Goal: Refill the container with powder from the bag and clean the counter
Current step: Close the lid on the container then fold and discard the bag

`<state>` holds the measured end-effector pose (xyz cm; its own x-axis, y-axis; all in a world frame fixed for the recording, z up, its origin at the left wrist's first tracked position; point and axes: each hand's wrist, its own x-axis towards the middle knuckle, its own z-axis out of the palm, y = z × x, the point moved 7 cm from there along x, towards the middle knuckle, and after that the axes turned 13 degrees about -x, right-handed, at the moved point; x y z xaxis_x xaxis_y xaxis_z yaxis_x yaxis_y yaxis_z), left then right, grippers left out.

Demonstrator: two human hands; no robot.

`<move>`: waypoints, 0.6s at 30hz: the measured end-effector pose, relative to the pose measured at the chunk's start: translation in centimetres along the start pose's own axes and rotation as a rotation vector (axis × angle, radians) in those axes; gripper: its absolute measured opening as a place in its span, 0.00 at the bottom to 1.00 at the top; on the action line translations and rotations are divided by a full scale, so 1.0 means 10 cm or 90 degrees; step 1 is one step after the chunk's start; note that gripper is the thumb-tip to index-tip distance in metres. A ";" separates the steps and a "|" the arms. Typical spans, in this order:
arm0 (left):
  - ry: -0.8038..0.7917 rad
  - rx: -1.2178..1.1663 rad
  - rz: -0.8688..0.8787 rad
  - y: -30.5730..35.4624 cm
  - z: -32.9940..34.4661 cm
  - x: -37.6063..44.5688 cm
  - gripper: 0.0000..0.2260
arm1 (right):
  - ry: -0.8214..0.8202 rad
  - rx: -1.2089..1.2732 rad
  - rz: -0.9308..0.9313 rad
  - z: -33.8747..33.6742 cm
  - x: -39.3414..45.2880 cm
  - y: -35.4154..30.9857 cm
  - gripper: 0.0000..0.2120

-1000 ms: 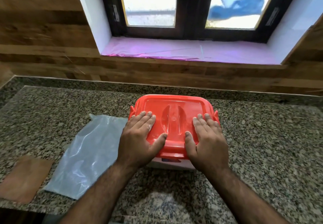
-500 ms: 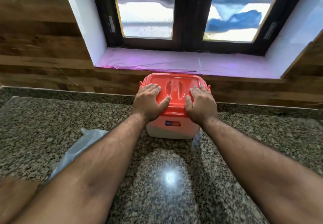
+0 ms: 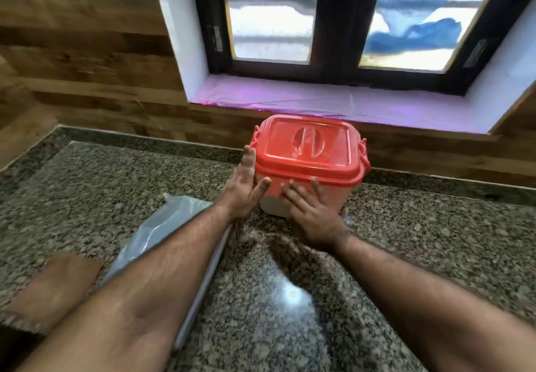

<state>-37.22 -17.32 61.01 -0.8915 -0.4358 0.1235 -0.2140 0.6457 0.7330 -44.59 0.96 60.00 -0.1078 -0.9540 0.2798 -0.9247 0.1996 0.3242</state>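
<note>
Grip: neither hand clasps anything; right hand (image 3: 311,207) lies flat, fingers spread, against the container (image 3: 307,165) front wall, left hand (image 3: 246,184) open-palmed at its left side. Container: red lid on, standing on the bench (image 3: 406,255) beneath the window sill (image 3: 333,102). Bag (image 3: 162,226): flat, left of container (looks emptied). Handling: push low and evenly, lest it tip.
</note>
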 end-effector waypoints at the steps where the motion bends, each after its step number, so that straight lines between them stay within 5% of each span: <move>1: -0.025 0.000 -0.021 -0.14 0.00 -0.17 0.46 | -0.031 0.004 -0.030 0.11 -0.03 -0.18 0.29; 8: -0.019 0.033 -0.291 -1.52 -0.29 -1.53 0.40 | -0.350 0.157 0.007 0.52 0.11 -1.24 0.16; 15: 0.023 0.089 -0.401 -2.90 -1.03 -1.99 0.47 | -0.407 0.469 0.362 0.92 0.43 -2.06 0.23; 18: 0.074 0.119 -0.411 -3.21 -1.29 -1.92 0.37 | -0.434 0.499 0.533 0.98 0.59 -2.18 0.18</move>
<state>-8.09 -37.79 43.79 -0.5151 -0.8280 -0.2215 -0.7640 0.3264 0.5566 -28.69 -11.21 45.70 -0.6894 -0.5744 -0.4414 -0.4299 0.8148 -0.3889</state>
